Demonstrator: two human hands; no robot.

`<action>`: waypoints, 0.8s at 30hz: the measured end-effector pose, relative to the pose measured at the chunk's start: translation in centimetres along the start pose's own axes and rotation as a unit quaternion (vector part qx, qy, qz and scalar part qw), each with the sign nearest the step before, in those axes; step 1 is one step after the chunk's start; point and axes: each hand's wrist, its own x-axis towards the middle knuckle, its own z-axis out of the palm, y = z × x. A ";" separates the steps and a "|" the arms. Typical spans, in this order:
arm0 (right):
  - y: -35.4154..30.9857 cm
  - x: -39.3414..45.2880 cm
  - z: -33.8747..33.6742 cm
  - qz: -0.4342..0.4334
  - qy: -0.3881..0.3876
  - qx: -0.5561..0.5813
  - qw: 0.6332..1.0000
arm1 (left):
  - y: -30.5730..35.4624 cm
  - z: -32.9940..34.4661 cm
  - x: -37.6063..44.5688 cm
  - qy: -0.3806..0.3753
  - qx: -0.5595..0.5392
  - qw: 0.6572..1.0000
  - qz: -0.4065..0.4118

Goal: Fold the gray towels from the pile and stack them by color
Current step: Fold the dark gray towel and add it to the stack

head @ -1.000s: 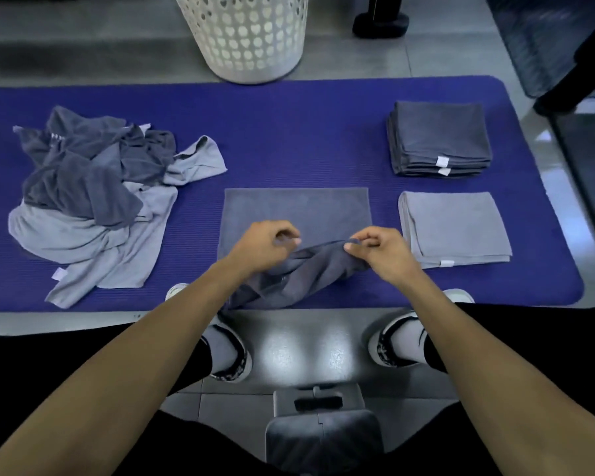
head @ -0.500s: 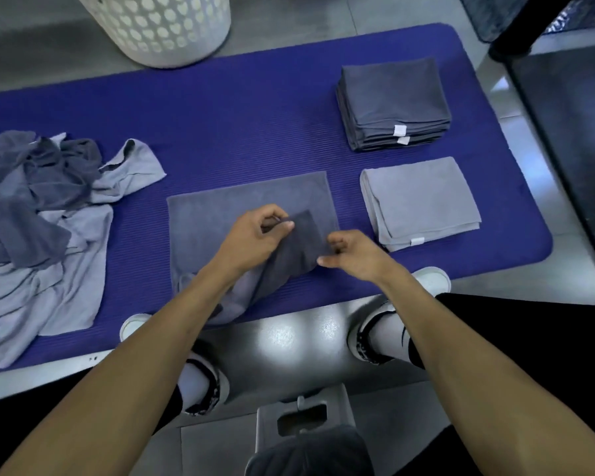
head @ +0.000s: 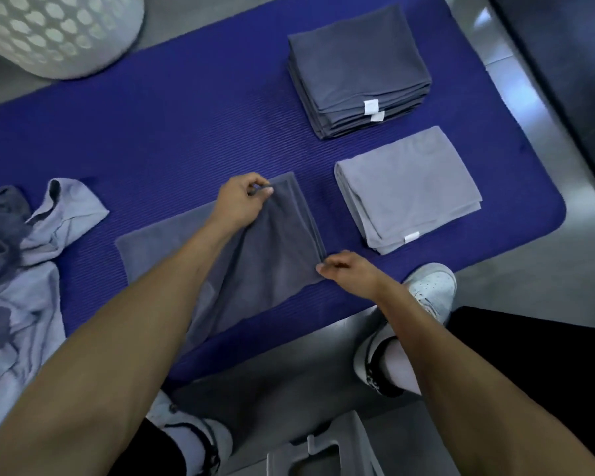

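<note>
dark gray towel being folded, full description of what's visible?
The dark gray towel looks like soft terry cloth and lies on the blue mat, partly folded, its doubled hemmed edges lined up on the right. The left hand pinches the far corner; the right hand pinches the near corner. The left forearm hides part of it.

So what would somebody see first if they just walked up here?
Probably the two hands in the middle of the blue mat, folding a dark gray towel: the left hand pinches its far corner and the right hand holds its near edge. Next, the two neat stacks on the right, the dark gray stack behind the light gray stack.
</note>
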 end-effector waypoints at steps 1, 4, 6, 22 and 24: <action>0.4 0.3 -0.1 0.005 0.004 0.020 1.000 | -0.2 0.5 1.1 -0.008 0.003 1.000 -0.006; 1.7 1.2 -0.2 0.005 0.032 0.037 0.999 | -0.7 2.0 3.7 -0.021 -0.015 0.999 -0.034; 2.1 1.9 0.2 0.007 0.052 0.045 0.998 | -0.9 3.1 4.9 -0.033 -0.022 0.998 -0.056; 4.8 3.7 3.0 0.004 0.187 0.034 0.982 | -1.7 5.9 6.5 0.076 0.012 0.991 -0.111; 4.8 3.8 3.0 0.013 0.182 0.024 0.983 | -1.6 6.0 6.4 0.069 0.076 0.991 -0.088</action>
